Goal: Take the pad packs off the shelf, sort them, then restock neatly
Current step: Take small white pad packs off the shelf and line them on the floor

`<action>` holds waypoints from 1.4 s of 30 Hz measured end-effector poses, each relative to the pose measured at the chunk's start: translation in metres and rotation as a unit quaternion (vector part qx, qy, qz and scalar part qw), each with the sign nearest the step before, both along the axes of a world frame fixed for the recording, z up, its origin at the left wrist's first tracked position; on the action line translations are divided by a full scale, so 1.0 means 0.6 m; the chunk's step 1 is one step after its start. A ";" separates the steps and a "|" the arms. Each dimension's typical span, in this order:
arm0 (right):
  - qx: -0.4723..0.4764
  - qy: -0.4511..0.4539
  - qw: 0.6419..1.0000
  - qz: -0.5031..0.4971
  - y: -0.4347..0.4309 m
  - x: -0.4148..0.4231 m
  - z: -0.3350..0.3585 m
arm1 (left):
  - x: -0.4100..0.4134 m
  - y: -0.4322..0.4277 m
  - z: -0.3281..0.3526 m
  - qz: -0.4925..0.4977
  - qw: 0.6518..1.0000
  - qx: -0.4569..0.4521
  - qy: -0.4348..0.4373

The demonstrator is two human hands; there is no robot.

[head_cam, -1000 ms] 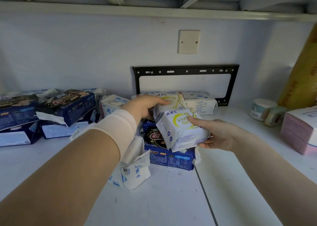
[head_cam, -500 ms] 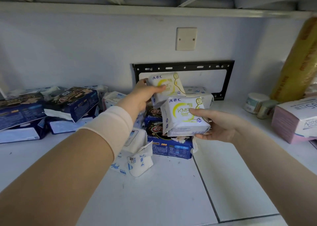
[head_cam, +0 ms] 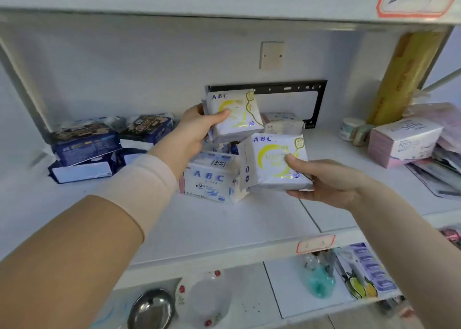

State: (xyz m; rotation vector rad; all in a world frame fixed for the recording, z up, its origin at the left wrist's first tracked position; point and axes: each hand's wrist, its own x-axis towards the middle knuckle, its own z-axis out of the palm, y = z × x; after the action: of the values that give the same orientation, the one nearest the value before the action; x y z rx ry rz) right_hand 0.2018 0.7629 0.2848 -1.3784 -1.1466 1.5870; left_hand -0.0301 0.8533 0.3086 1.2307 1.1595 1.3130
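My left hand [head_cam: 197, 126] grips a white pad pack with yellow print [head_cam: 239, 117], lifted above the pile at the back of the white shelf [head_cam: 224, 226]. My right hand [head_cam: 321, 181] holds a second white and yellow pad pack [head_cam: 272, 164] from below, thumb on its face, nearer the shelf front. Between and below them lies a white pack with blue lettering [head_cam: 207, 181]. Another white pack [head_cam: 282, 125] rests against the back wall. Several dark blue packs [head_cam: 87, 149] are heaped on the left of the shelf.
A black metal bracket [head_cam: 319, 104] hangs on the back wall. On the right stand a pink mask box [head_cam: 401, 141], small jars [head_cam: 350, 129] and a gold roll [head_cam: 404, 76]. The lower shelf holds a metal bowl [head_cam: 152, 308], a glass lid [head_cam: 207, 296] and a teal item [head_cam: 320, 281].
Both hands have drawn their white and yellow packs up and away from the pile. The view has pulled back and tipped down, showing the shelf's front edge and the lower shelf.
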 end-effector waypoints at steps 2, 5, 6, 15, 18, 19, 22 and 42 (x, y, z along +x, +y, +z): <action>-0.007 0.001 1.000 0.004 -0.038 -0.017 -0.006 | -0.011 -0.040 -0.002 -0.012 1.000 -0.007 -0.009; -0.023 -0.001 1.000 0.002 -0.092 -0.036 -0.013 | -0.023 -0.095 -0.003 -0.032 0.999 -0.012 -0.029; -0.024 -0.001 1.000 0.000 -0.109 -0.041 -0.016 | -0.026 -0.113 -0.005 -0.034 0.999 -0.012 -0.033; -0.046 -0.018 0.998 0.050 -0.274 -0.056 -0.089 | -0.051 -0.312 -0.071 0.001 0.999 -0.025 -0.034; -0.069 -0.022 0.994 0.077 -0.336 -0.055 -0.142 | -0.061 -0.377 -0.120 0.010 0.998 -0.053 -0.026; -0.080 -0.025 0.993 0.084 -0.357 -0.055 -0.161 | -0.063 -0.398 -0.136 0.007 0.998 -0.064 -0.021; -0.110 -0.037 0.989 0.096 -0.419 -0.061 -0.209 | -0.075 -0.459 -0.176 0.012 0.996 -0.085 -0.007; -0.172 -0.039 0.972 0.153 -0.704 -0.196 -0.356 | -0.200 -0.746 -0.352 -0.023 0.987 -0.150 -0.060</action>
State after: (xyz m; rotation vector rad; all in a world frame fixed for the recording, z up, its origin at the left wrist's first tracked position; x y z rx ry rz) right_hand 0.0843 0.3405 0.0713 -1.5505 -1.2174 2.0429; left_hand -0.1503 0.4055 0.0975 0.9410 1.1856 1.1156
